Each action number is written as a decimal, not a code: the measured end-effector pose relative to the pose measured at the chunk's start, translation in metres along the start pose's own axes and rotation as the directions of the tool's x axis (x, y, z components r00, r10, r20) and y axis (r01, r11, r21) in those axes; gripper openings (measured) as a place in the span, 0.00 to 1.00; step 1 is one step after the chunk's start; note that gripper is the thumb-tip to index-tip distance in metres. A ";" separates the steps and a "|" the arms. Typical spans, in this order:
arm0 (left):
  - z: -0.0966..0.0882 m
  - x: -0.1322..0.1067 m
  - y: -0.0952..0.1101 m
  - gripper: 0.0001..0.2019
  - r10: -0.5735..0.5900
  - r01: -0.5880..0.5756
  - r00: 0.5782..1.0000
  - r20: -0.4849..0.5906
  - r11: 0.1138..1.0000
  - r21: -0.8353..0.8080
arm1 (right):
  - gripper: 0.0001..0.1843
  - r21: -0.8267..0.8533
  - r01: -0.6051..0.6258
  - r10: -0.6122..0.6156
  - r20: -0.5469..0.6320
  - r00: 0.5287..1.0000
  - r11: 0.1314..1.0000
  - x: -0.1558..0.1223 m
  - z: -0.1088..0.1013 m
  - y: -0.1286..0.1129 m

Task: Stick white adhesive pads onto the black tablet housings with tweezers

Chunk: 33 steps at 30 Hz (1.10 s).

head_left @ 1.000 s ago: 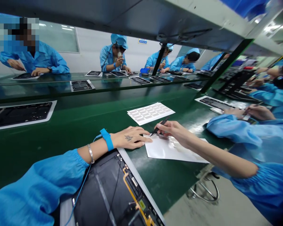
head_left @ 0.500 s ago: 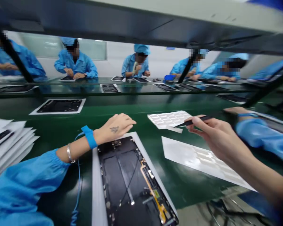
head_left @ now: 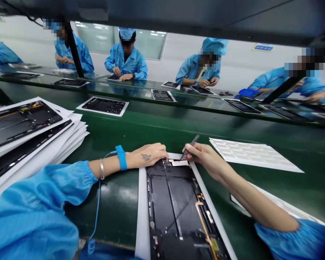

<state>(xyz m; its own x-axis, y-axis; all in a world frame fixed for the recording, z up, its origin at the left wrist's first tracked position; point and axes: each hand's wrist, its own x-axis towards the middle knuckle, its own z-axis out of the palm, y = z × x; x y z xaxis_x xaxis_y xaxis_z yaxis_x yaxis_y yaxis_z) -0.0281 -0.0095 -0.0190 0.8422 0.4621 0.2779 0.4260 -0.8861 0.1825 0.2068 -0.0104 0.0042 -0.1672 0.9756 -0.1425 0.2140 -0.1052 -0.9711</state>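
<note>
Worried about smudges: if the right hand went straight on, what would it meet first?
Probably the small white label on the dark panel, tip of the black tool first; depth is unclear.

Bright, even light | ceiling lights [head_left: 97, 26] overhead | glare on bench [head_left: 119, 193] | faint shadows | edges bowed

Bench [head_left: 116, 133]: smooth green surface, glossy
Panel [head_left: 165, 202]: dark metal, matt
Border [head_left: 142, 213]: white card or plastic, smooth
Sheet [head_left: 253, 154]: white paper, faint sheen
Tweezers [head_left: 191, 146]: black, matt
Strap [head_left: 121, 157]: blue fabric, matt
Bangle [head_left: 102, 169]: polished metal
Sleeve [head_left: 40, 191]: blue cloth, smooth, light sheen
</note>
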 end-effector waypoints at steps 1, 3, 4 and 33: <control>0.000 0.000 -0.001 0.12 0.012 -0.012 1.000 -0.004 1.000 0.001 | 0.29 0.005 -0.022 0.022 0.007 1.000 1.000 -0.001 -0.002 0.002; 0.002 0.000 -0.001 0.12 0.017 -0.017 1.000 -0.018 1.000 0.009 | 0.28 0.011 -0.044 0.044 0.000 0.999 0.999 -0.004 -0.007 0.005; 0.003 0.000 -0.002 0.12 0.018 -0.018 1.000 -0.023 1.000 0.015 | 0.28 0.012 -0.050 0.050 -0.007 0.999 0.999 -0.006 -0.009 0.006; -0.001 0.002 0.004 0.18 0.015 -0.016 0.999 0.029 0.999 0.036 | 0.27 0.019 -0.066 0.067 -0.044 0.997 0.998 -0.008 -0.011 0.009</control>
<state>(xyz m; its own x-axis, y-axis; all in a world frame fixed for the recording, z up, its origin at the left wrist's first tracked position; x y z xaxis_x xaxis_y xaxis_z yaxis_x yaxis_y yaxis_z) -0.0254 -0.0118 -0.0172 0.8578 0.4474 0.2529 0.4241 -0.8942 0.1435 0.2209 -0.0173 -0.0007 -0.1104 0.9738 -0.1990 0.2062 -0.1734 -0.9630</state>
